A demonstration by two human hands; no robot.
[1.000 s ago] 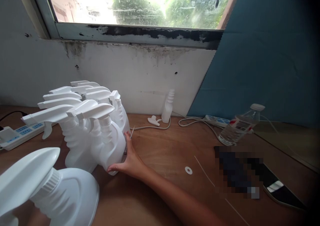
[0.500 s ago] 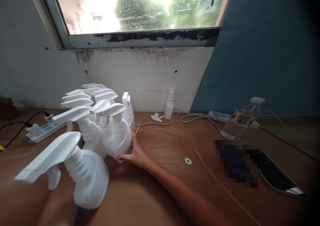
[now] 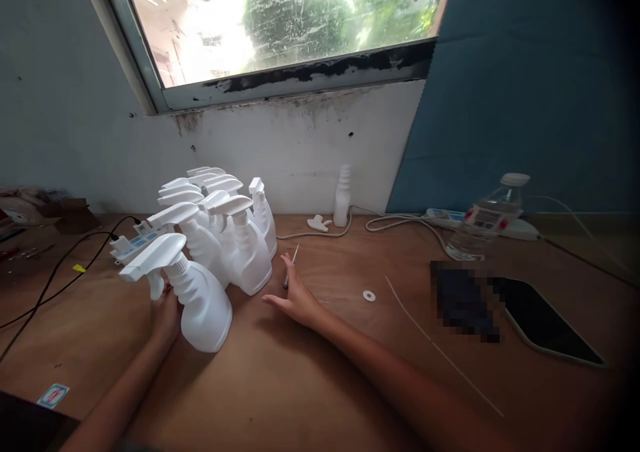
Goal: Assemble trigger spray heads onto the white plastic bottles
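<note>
Several white spray bottles (image 3: 250,265) stand in a tight cluster left of the middle of the table. The nearest spray bottle (image 3: 205,309) leans a little, its nozzle pointing left. My left hand (image 3: 167,309) is against or just behind this bottle's left side; the bottle and its trigger hide most of the fingers. To the right of the cluster, my right hand (image 3: 295,299) is open, thumb and fingers apart, with a gap between it and the bottles. A thin screwdriver (image 3: 295,257) lies right behind its fingertips, partly hidden by them.
By the wall stand a white bottle without a head (image 3: 342,202) and a loose spray head (image 3: 319,223). At right are a water bottle (image 3: 487,222), a phone (image 3: 550,322), a white ring (image 3: 369,296) and a thin tube (image 3: 435,342). A power strip (image 3: 133,244) with black cables lies left.
The view has shifted, showing more of the table's left. My right hand has come away from the bottle cluster. The nearest spray bottle now sits closer to the others, my left hand beside it.
</note>
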